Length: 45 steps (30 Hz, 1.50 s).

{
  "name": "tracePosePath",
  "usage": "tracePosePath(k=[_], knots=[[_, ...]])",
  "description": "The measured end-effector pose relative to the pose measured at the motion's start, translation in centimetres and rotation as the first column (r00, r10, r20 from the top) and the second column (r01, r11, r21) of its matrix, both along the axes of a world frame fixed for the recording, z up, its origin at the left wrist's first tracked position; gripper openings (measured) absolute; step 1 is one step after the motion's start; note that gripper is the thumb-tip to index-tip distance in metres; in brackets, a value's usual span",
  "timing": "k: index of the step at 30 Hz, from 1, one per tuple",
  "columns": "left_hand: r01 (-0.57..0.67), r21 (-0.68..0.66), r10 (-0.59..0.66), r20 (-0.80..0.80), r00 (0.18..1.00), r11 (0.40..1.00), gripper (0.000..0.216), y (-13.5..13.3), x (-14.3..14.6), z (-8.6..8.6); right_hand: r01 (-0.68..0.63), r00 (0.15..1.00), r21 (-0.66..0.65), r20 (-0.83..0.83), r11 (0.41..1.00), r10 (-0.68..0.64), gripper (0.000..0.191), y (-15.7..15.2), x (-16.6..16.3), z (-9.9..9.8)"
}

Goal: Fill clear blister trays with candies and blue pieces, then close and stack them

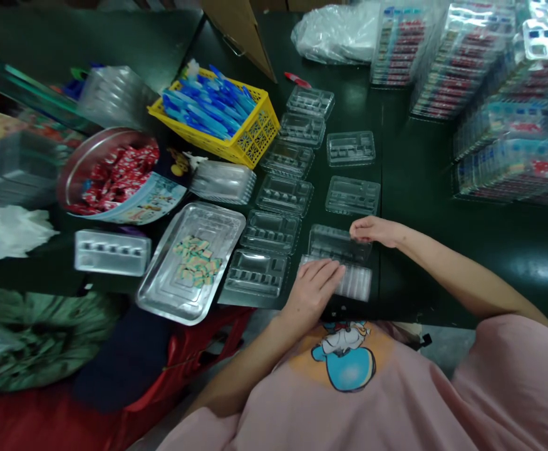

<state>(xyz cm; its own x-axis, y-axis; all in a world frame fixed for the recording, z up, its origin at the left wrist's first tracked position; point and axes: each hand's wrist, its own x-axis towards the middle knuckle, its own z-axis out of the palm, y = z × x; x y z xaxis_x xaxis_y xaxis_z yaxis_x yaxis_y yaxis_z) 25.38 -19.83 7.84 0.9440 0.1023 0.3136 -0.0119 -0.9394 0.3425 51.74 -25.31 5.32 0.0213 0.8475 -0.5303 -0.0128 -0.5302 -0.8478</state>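
Observation:
Just in front of my body, my left hand [318,282] lies over the left part of a stack of clear plastic trays [359,283], fingers stretched out together. My right hand [370,230] is closed, with its fingertips at the upper right edge of a clear plastic tray [332,241], which appears tilted up behind the stack. The exact grip of those fingertips is hidden. More clear compartment trays stand in two columns beyond, including one [257,274] left of my left hand and another [352,195] past my right hand.
To the left are a metal tray [149,294] with small green-and-tan pieces, a round tub [64,181] of red packets and a yellow basket [255,141] of blue toothbrush-like items. Stacks of filled packs [461,62] rise at the far right. A red pen [297,79] lies behind.

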Motion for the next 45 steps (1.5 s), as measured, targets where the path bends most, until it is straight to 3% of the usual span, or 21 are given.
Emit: tracePosePath(k=[2,4,6,7,8,9,11,12,14,16,23,32,38,41,45], knots=[[-0.002,-0.011,0.001,-0.022,1.000,1.000,0.039,-0.2,-0.2,0.2,-0.002,0.954,0.028,0.298,1.000,-0.007,0.014,0.6,0.9,-0.5],[-0.026,-0.008,0.026,-0.022,0.999,1.000,0.040,-0.4,-0.2,0.3,-0.020,0.801,0.067,0.598,0.998,-0.024,0.011,0.8,1.2,-0.4],[-0.052,-0.003,0.052,-0.015,0.999,0.999,0.039,-0.5,-0.1,0.2,-0.035,0.625,0.154,0.775,0.987,-0.099,0.012,0.5,0.9,0.3],[-0.060,-0.003,0.060,-0.012,0.998,0.998,0.039,-0.5,0.0,0.2,-0.052,0.589,0.202,0.797,0.978,-0.134,0.013,0.2,0.5,0.8],[-0.061,-0.003,0.061,-0.009,0.998,0.998,0.039,-0.5,0.0,0.2,-0.081,0.615,0.233,0.777,0.969,-0.135,0.014,-0.2,0.1,1.3],[-0.057,-0.004,0.057,-0.007,0.998,0.998,0.039,-0.4,0.0,0.1,-0.127,0.697,0.238,0.712,0.963,-0.084,0.016,-0.7,-0.5,1.8],[-0.041,-0.003,0.041,0.002,0.999,0.999,0.040,-0.4,-0.1,0.0,-0.239,0.886,0.196,0.445,0.951,0.131,0.020,-1.6,-1.5,2.6],[-0.031,-0.001,0.031,0.009,0.999,1.000,0.040,-0.3,-0.2,-0.1,-0.283,0.933,0.171,0.279,0.944,0.229,0.023,-2.0,-1.9,2.8],[-0.013,0.004,0.013,0.023,1.000,1.000,0.040,-0.3,-0.3,-0.3,-0.318,0.948,0.131,0.026,0.939,0.317,0.026,-2.4,-2.6,2.8],[-0.001,0.004,0.001,0.031,1.000,1.000,0.040,-0.3,-0.5,-0.6,-0.303,0.946,0.112,-0.089,0.946,0.313,0.027,-2.5,-2.9,2.5],[-0.009,0.009,0.009,0.000,1.000,1.000,0.042,-1.0,-1.2,-0.5,-0.276,0.936,0.109,-0.193,0.955,0.293,0.024,-2.8,-4.1,1.8],[-0.033,-0.039,0.025,-0.199,0.980,0.999,0.046,-3.5,-5.1,1.8,-0.334,0.942,0.044,-0.028,0.942,0.335,0.011,-4.4,-7.9,0.1],[-0.091,0.001,0.088,-0.242,0.966,0.996,0.043,-4.5,-6.7,2.3,-0.275,0.917,-0.001,0.300,0.961,0.263,0.015,-4.3,-7.5,-0.6],[-0.129,0.012,0.128,-0.239,0.963,0.992,0.043,-4.6,-7.3,2.2,-0.232,0.800,-0.023,0.565,0.972,0.204,0.016,-4.9,-7.1,-0.5],[-0.156,0.007,0.154,-0.236,0.960,0.988,0.041,-4.6,-7.6,1.9,-0.178,0.523,0.103,0.852,0.979,0.006,0.025,-6.6,-8.3,-0.4]])
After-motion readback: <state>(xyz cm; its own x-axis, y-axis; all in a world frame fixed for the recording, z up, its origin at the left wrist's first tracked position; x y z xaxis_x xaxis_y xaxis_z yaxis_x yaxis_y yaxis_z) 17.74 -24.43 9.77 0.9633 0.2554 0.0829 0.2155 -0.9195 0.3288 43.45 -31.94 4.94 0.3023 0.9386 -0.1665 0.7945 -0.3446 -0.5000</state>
